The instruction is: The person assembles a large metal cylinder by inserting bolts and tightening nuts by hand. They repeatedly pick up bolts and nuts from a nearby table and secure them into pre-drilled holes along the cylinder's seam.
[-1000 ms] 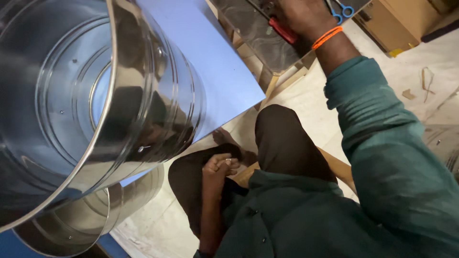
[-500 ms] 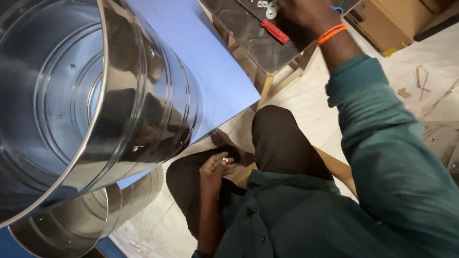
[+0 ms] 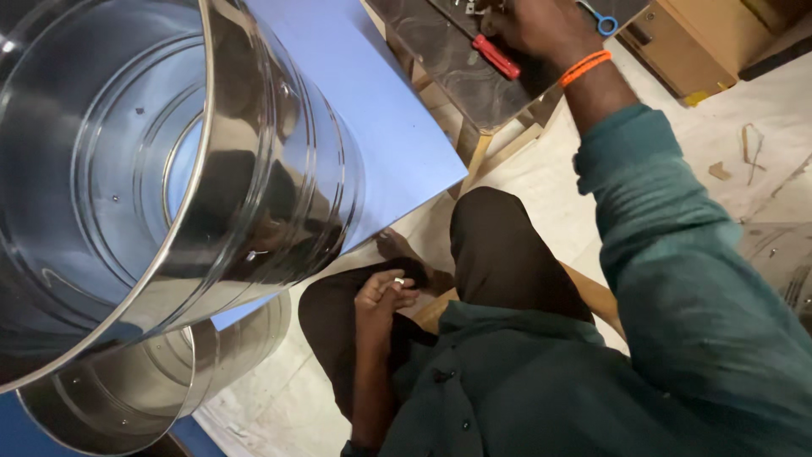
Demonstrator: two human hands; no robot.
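Polished steel drum (image 3: 169, 169), cylindrical, ribbed, mirror-bright, lying on its side on the blue table (image 3: 381, 110). Second, smaller steel cylinder (image 3: 144, 381) below it, equally shiny, small holes in its wall. Dark stone-like slab (image 3: 448, 59) on a wooden frame beyond, carrying a red-handled tool (image 3: 496, 57) and blue-handled scissors (image 3: 602, 20). Left hand (image 3: 385, 294) resting in the lap, fingers curled, grip pinched on a small pale piece (image 3: 398, 280), too small to identify. Right hand (image 3: 541, 30) stretched far forward over the slab, orange band at the wrist, teal sleeve along the arm; fingers bent down among small metal parts, grip state impossible to tell.
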